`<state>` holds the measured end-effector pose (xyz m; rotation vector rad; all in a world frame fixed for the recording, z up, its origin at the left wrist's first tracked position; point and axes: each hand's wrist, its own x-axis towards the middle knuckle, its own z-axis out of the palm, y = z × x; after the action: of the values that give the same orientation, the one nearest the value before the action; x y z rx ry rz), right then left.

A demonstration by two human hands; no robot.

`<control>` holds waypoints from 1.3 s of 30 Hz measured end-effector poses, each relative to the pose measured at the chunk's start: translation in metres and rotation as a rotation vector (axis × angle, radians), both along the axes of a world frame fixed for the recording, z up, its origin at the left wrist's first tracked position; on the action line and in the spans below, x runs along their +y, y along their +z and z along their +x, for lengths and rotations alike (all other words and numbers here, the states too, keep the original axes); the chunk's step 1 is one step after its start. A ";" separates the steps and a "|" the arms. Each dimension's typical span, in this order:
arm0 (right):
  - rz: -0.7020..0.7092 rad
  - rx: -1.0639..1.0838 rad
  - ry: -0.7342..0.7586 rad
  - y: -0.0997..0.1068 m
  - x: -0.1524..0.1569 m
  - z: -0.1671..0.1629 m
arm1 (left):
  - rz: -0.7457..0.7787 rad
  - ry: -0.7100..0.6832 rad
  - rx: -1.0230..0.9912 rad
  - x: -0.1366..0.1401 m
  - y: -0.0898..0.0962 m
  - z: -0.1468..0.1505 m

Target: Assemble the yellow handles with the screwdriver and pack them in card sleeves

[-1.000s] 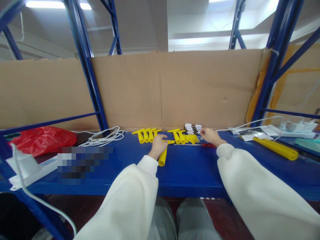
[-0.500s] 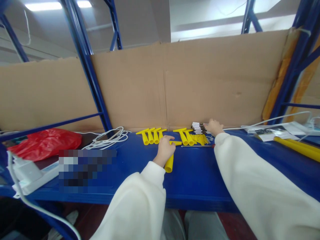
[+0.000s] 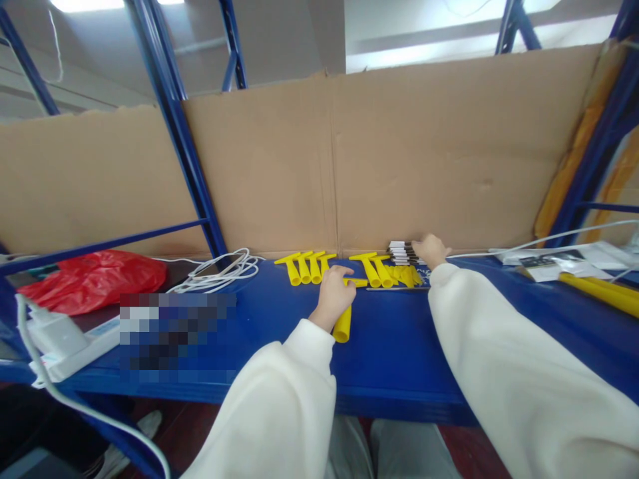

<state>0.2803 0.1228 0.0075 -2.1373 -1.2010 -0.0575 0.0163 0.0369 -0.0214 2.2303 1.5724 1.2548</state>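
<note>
Head view suggests a picking step: the left hand (image 3: 333,296) grasps a yellow T-shaped tube handle (image 3: 342,327) on the blue shelf (image 3: 389,359), while at its two o'clock the right hand (image 3: 432,250) is at the three-o'clock end of a stack of black-and-white pieces (image 3: 398,251), its grip impossible to tell. Going on calls for a fine pinch. Brown cardboard (image 3: 439,146) stands at twelve o'clock under a pale ceiling (image 3: 284,36), a red plastic bag (image 3: 100,283) at nine

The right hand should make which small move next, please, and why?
Perhaps the right hand should pinch one piece from the black-and-white stack, since it is at the stack's edge and the left hand is on a yellow piece.
</note>
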 end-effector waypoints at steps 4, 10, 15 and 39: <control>0.206 0.126 -0.030 0.005 -0.006 0.001 | -0.001 -0.017 0.003 0.002 0.002 -0.002; 0.459 0.238 0.039 0.016 -0.018 -0.002 | -0.021 -0.002 0.001 0.003 0.004 -0.003; 0.602 0.493 0.109 0.005 -0.028 -0.017 | -0.057 0.020 -0.031 0.001 0.007 -0.003; 0.611 1.213 0.478 -0.007 -0.093 -0.052 | -0.360 0.095 0.321 -0.003 0.004 -0.014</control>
<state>0.2284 0.0295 0.0010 -0.9496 -0.7274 0.8414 0.0026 0.0336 -0.0171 2.2159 1.8558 0.5826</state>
